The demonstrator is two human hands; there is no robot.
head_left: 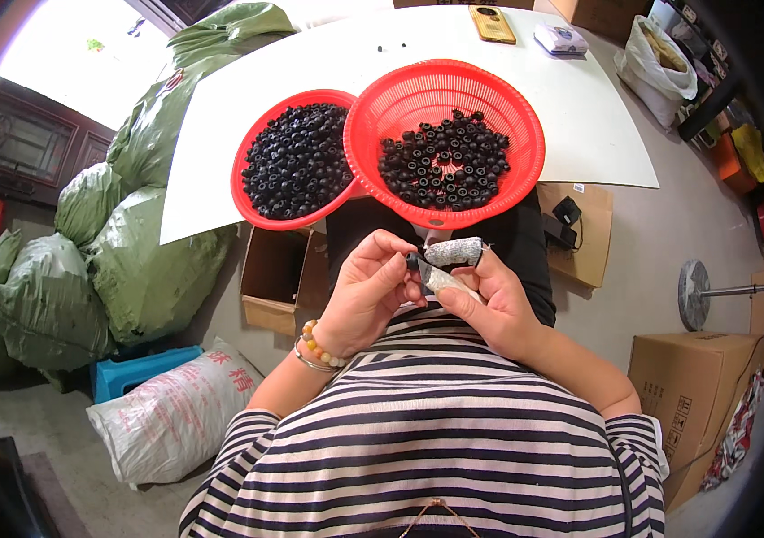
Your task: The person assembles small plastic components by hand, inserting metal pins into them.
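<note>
Just before my chest, my left hand point(364, 296) pinches a small black piece point(413, 261); my right hand point(511, 309) grips a pale wrapped piece point(447, 282) against it. Beyond my fingers, a red basket point(436, 90) of black rings overlaps a red bowl point(239, 170), both covering the near edge of the white table point(579, 134). Green sacks point(153, 260) crowd far left; a carton point(687, 394) stands by my right elbow.

Glare whites out the upper-left doorway point(68, 58), the tabletop point(593, 134) is bright, and black-rimmed edges bend.
</note>
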